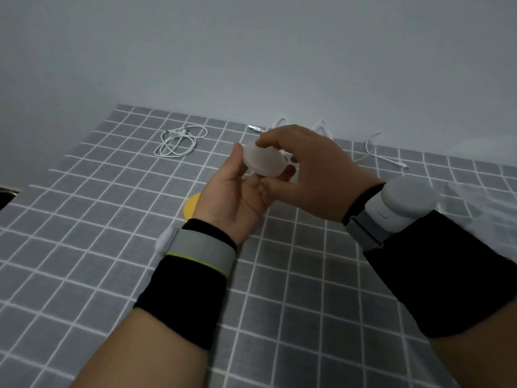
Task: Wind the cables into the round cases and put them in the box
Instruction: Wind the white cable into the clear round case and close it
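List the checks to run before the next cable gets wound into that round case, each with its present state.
1. Round case held: ok. The left hand and right hand both grip it above the checked cloth.
2. Case opened: cannot tell. The fingers hide its seam.
3. Cable in hand: not ok. The coiled cable lies far left, and the loose cable sprawls behind the hands.
4. Box within view: cannot tell. Only a faint translucent shape shows at the right.
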The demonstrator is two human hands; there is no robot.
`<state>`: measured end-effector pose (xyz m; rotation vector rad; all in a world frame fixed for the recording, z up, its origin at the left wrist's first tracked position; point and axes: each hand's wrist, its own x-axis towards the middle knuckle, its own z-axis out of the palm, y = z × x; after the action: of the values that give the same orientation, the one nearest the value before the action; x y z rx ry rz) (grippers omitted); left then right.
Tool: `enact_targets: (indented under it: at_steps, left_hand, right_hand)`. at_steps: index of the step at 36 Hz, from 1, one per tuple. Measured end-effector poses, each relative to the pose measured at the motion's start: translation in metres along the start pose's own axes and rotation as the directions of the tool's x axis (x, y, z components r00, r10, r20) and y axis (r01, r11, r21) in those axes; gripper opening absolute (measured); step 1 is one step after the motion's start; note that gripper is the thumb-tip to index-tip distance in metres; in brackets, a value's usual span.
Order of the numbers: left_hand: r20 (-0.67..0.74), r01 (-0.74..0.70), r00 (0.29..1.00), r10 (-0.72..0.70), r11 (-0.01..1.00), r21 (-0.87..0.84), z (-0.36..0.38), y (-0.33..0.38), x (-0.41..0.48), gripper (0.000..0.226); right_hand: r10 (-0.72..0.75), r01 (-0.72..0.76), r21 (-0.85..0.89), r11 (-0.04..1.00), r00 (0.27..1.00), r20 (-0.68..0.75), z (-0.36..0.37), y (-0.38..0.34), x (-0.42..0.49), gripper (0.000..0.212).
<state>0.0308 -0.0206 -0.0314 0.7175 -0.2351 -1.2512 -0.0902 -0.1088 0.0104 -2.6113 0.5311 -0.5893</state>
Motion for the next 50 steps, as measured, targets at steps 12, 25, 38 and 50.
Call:
enact_targets:
  at_steps: [12,25,38,50]
  left_hand:
    - [-0.035,-0.017,0.999,0.015,0.997,-0.069,-0.004,-0.002,0.010,0.048]
    - [-0.038,0.007,0.999,-0.010,0.997,-0.082,-0.005,-0.007,0.009,0.042]
    - [0.080,0.129,0.988,-0.134,0.990,0.062,-0.006,-0.009,0.009,0.057]
    - [0.031,-0.097,0.995,0.093,0.974,0.205,-0.004,-0.017,0.011,0.040]
  right_hand:
    - [-0.035,0.037,0.010,0.999,0.992,-0.118,0.016,0.015,0.009,0.035]
    - [-0.009,0.027,0.099,0.995,0.983,-0.181,0.015,0.025,0.003,0.037]
    - [0.308,-0.196,0.314,0.929,0.880,-0.361,-0.004,0.037,0.006,0.019]
    - [0.460,-0.420,0.188,0.888,0.806,-0.372,0.001,0.052,0.005,0.014]
